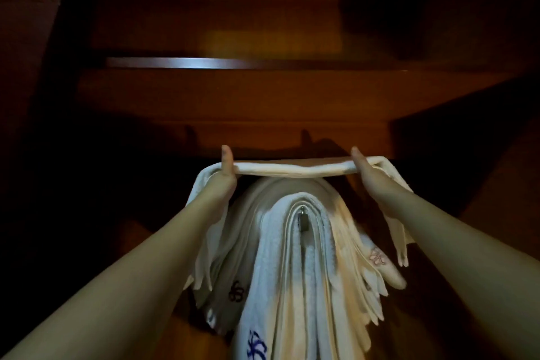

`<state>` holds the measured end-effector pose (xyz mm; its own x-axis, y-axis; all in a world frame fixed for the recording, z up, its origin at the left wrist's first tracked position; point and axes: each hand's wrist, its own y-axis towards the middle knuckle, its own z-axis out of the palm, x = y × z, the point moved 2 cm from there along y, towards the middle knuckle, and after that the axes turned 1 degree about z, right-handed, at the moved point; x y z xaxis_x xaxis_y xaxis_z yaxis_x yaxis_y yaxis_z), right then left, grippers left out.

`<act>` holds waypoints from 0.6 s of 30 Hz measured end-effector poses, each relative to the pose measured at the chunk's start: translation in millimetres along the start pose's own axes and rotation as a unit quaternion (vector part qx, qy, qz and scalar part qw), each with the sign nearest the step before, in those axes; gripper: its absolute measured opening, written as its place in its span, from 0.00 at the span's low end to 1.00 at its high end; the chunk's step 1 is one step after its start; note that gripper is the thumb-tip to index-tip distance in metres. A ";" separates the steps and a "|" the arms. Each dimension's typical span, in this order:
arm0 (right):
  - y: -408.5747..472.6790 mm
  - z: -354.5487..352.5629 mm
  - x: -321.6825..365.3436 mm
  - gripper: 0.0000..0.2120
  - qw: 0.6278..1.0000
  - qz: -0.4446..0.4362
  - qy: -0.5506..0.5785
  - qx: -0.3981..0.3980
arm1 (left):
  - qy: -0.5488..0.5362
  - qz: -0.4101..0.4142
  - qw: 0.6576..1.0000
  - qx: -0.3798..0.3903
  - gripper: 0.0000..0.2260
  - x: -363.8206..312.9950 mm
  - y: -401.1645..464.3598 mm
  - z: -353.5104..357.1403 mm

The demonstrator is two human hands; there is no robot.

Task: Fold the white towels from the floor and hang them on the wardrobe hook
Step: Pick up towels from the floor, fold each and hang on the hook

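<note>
Left fingers: the thumb [226, 155] lies on top of a folded white towel; the other fingers are hidden under the cloth, so the hand pinches it.
Right fingers: the thumb [357, 155] lies on top of the same towel's far end; the other fingers are hidden beneath, pinching the cloth.
Left hand [223, 177]: raised, holding the towel's left end, bare forearm reaching up from the lower left.
Right hand [371, 175]: raised level with the left, holding the right end, bare forearm reaching up from the lower right.
Held towel [292, 169]: stretched flat between the 2 hands, ends drooping past each hand, just above the hung pile.
Hung towels [295, 266]: several folded white towels draped over 1 metal hook [302, 219], layers nested, some bearing embroidered flower marks.
Wardrobe [263, 102]: dark reddish wood, dimly lit, with a shelf edge [187, 63] catching light above.
</note>
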<state>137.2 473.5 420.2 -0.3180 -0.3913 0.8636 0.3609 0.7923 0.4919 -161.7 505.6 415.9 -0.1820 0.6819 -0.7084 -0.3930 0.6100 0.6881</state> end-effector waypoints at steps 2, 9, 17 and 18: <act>14.6 8.8 -5.4 0.54 1.000 -0.005 -0.021 -0.013 | -0.024 -0.003 1.000 -0.002 0.31 11.0 10.2 -0.8; 37.1 33.1 -11.5 0.36 0.995 -0.047 0.003 -0.088 | -0.100 -0.108 0.977 0.153 0.31 33.4 30.8 -4.8; 52.4 14.7 -30.5 0.14 0.986 -0.042 0.098 -0.126 | -0.156 -0.161 0.970 0.093 0.24 18.0 25.4 37.8; 51.3 17.3 -30.1 0.13 0.985 -0.040 0.095 -0.139 | -0.141 -0.136 0.978 0.076 0.18 23.0 26.3 37.0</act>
<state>150.2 534.0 417.6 -0.1951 -0.5494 0.8124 0.5753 0.6067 0.5485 -142.9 552.3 423.4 0.1740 0.5579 -0.8114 -0.2510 0.8219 0.5113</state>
